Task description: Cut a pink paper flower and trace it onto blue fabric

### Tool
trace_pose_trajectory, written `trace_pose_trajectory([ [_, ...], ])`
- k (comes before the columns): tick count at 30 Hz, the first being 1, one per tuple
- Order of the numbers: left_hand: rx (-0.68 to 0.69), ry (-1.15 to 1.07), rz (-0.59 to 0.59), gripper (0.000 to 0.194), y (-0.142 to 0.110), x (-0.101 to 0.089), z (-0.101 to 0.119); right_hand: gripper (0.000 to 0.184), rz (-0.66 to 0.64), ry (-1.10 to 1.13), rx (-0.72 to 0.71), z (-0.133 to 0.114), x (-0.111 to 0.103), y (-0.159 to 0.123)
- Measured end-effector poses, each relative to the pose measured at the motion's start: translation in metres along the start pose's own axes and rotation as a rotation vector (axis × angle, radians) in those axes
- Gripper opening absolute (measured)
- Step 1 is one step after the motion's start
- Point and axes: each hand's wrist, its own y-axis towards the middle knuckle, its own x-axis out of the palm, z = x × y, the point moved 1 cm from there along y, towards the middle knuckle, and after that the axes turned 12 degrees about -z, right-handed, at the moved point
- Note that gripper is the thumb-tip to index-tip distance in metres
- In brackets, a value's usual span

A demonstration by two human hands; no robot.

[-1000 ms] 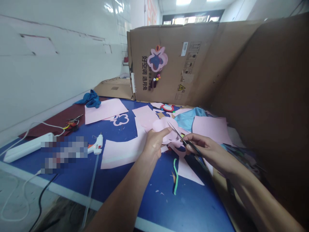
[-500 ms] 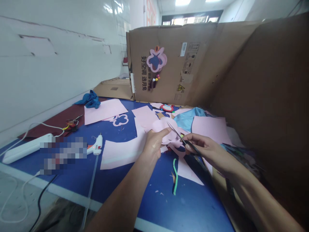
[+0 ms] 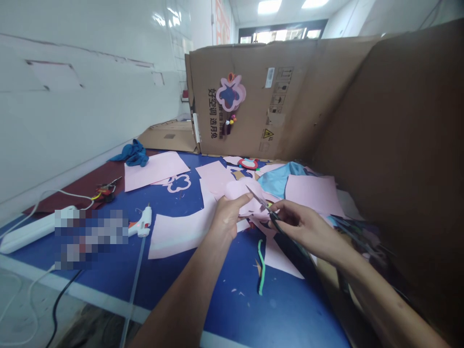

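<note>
My left hand (image 3: pixel 230 212) pinches a piece of pink paper (image 3: pixel 237 187) with rounded, petal-like edges, its thumb lying across the top. In my right hand (image 3: pixel 295 217) is a pair of scissors (image 3: pixel 256 195), gripped by the dark handles. Their blades point up and left over the pink paper, close to my left thumb. Whether the blade edges bite into the paper, I cannot tell. Below the hands, a green pipe cleaner (image 3: pixel 261 270) lies on the blue table (image 3: pixel 232 316). More pink sheets (image 3: pixel 181 234) are spread around both hands.
A white glue gun (image 3: pixel 145 221) stands at left near a white power strip (image 3: pixel 36 232) with cables. Behind are a pink flower cutout (image 3: pixel 178 183), light blue cloth (image 3: pixel 281 179) and dark blue cloth (image 3: pixel 132 153). Cardboard (image 3: pixel 250 116), with a flower ornament hanging on it, walls the back and right.
The view has shifted slightly. Both hands still hold the same paper and scissors, with the blades at nearly the same place over the paper.
</note>
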Motion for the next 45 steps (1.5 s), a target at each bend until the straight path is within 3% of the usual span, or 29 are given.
trace_pose_trajectory([
  [17,0.014,0.013,-0.007,0.039,0.0009,-0.0016,-0.0003,0.021,-0.009,-0.021,-0.046,-0.0019,-0.0013,-0.0011],
  [45,-0.004,-0.011,-0.012,0.038,0.0042,-0.0040,-0.0052,0.026,-0.014,0.046,-0.055,-0.0039,-0.0012,-0.0002],
])
